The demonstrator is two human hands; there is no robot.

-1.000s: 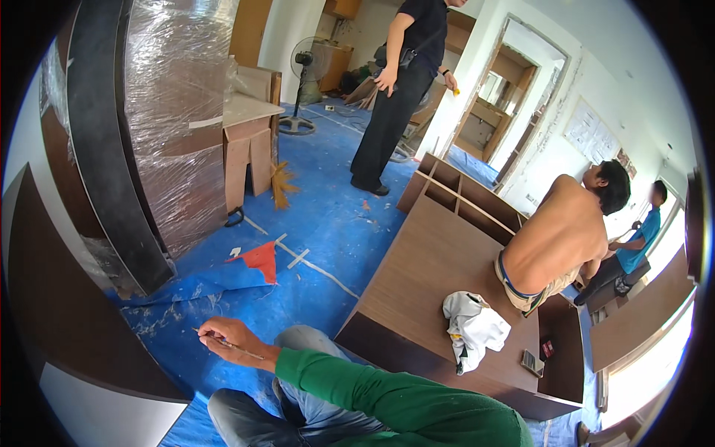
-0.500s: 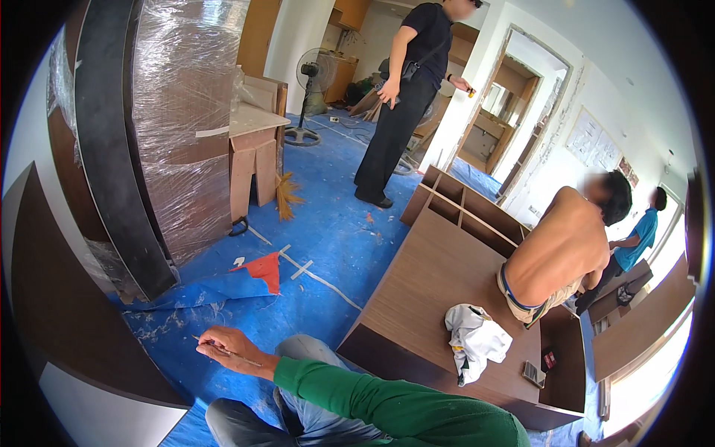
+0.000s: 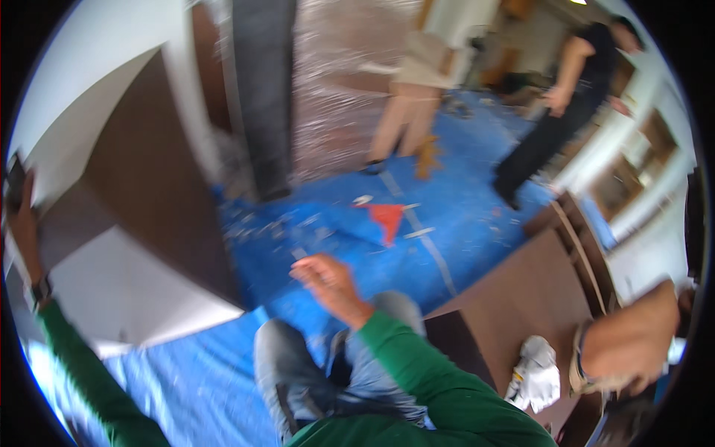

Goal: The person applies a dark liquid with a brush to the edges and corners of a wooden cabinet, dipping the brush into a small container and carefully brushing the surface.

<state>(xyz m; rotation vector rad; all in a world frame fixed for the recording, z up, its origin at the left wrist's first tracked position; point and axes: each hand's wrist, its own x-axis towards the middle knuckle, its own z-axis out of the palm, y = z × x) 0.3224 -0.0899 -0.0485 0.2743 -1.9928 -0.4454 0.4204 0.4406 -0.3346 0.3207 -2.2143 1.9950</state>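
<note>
In front of my knees, above the blue floor sheet (image 3: 283, 290), my right hand (image 3: 331, 287) is closed round a thin pencil-like stick (image 3: 299, 254). Motion blur hides most of the stick; only its pale tip shows past the fingers. My left hand (image 3: 24, 227), with a dark band at the wrist, reaches to the far left rim. It is closed on a dark object (image 3: 15, 179) whose kind I cannot make out. Beside that hand stands a cabinet-like piece with a dark brown panel (image 3: 160, 179) and a pale grey face (image 3: 156, 290).
Film-wrapped brown panels (image 3: 342, 89) stand ahead, beside a dark upright board (image 3: 262, 97). A red patch (image 3: 387, 222) lies on the sheet. At right, a brown cabinet (image 3: 514, 298) bears a white cloth (image 3: 536, 372) and a seated person (image 3: 625, 339). Another person (image 3: 551, 119) stands farther back.
The view has swung left, so the surroundings shift rightward. My left hand and forearm have come into sight at the left, holding the dark object. My right hand still grips the stick.
</note>
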